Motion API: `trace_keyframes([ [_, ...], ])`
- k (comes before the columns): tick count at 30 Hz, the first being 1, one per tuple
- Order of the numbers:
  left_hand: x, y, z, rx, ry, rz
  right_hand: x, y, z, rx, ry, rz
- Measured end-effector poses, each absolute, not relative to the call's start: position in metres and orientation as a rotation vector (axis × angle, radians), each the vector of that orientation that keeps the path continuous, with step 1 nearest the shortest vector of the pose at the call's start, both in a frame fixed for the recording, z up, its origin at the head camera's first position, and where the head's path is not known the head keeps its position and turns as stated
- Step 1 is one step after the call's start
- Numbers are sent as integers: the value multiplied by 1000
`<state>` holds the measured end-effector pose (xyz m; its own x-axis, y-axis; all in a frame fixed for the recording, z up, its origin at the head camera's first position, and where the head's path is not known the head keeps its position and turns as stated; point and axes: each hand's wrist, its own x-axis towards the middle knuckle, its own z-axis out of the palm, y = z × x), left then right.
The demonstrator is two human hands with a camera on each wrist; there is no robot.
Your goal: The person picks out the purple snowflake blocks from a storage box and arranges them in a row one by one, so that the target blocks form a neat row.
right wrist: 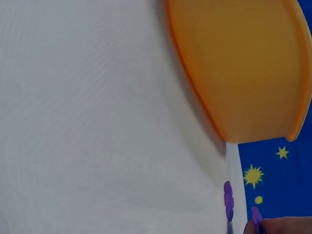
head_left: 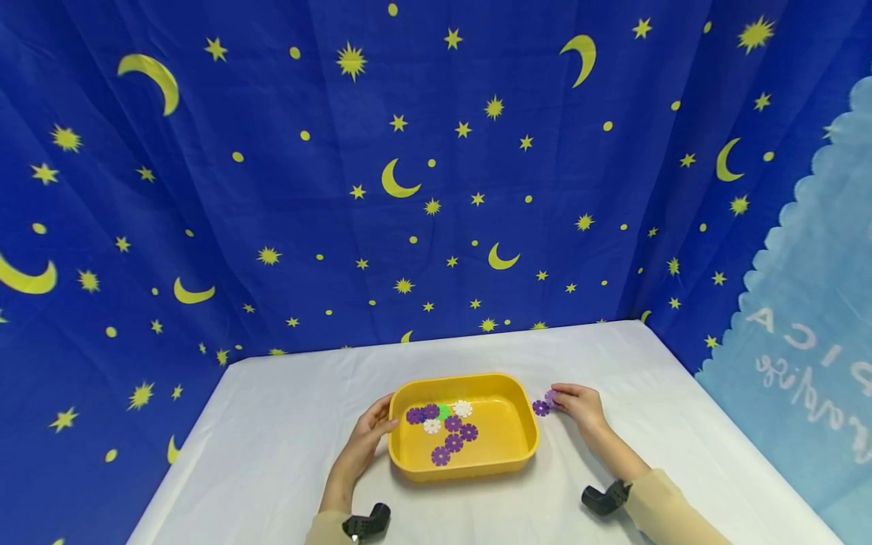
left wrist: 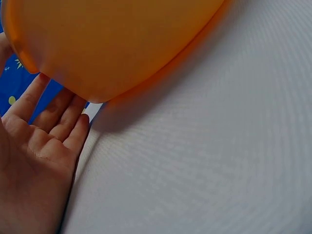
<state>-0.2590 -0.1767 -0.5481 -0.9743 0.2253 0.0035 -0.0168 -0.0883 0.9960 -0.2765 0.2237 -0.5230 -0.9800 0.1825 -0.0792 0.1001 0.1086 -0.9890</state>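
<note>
Right hand [head_left: 580, 406] pinches lilac notched plastic disc [head_left: 550, 396] | leftward, left hand [head_left: 366, 436] grips yellow rectangular plastic tray [head_left: 502, 433]; best pinch rim lightly; steady tray

The yellow tray [head_left: 502, 439] stands mid-counter [head_left: 272, 424], its raised walls barring any low crossing. Behind it a bare strip follows the far edge, up to the blue curtain [head_left: 436, 219]. Wider bare stretches reach toward the left and right edges. The left grip [head_left: 361, 443] holds the tray's left end, blocking that side. Off its right end, the right grip [head_left: 579, 406], a pinched pale purple disc [head_left: 551, 397] and a darker disc [head_left: 541, 409] obstruct. From above, the tray's right third is open; notched discs [head_left: 453, 443] occupy the rest.
</note>
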Motion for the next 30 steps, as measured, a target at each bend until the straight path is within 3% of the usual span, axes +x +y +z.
trace_keyframes([
  [30, -258, -176, -547, 212, 2006, 2187, -275, 228, -526, -449, -2357, 1700],
])
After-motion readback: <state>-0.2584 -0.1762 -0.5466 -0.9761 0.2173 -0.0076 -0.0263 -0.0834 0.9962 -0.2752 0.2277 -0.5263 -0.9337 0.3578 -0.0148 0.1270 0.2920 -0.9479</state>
